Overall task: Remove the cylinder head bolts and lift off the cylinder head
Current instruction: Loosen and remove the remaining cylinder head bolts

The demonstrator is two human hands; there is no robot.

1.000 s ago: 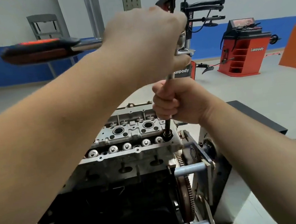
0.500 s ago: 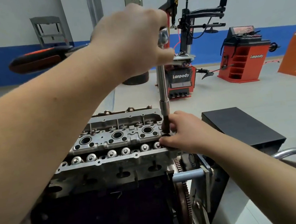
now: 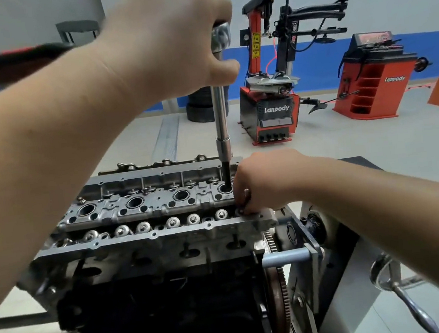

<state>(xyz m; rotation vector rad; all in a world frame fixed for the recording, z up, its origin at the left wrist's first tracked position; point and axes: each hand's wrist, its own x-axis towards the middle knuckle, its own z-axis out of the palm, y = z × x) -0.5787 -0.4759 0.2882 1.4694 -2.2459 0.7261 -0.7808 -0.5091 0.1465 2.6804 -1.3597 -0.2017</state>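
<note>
**Ratchet upright over the cylinder head, right hand at the near corner**

At far left, the ratchet's red-and-black handle (image 3: 20, 61) is blurred and points out to the left behind the forearm. The left hand (image 3: 173, 43) is closed around the ratchet head (image 3: 221, 37), its grip clamped on the tool from above. From it a long chrome extension (image 3: 219, 112) drops straight down, upright, and its dark lower end enters a round well near the right end of the cylinder head (image 3: 146, 203). The cylinder head sits on top of the dark engine block (image 3: 159, 302), with a row of valve springs along its near side. Just right of the extension, the right hand (image 3: 266, 183) rests on the head's right near corner, fingers (image 3: 245, 204) curled down and pinching something small and dark; what it is cannot be told. To the right, a toothed flywheel (image 3: 279, 293) faces the engine stand (image 3: 311, 254). Behind, on the floor, stand a tyre changer (image 3: 272, 117) and a red wheel balancer (image 3: 374, 79).
</note>
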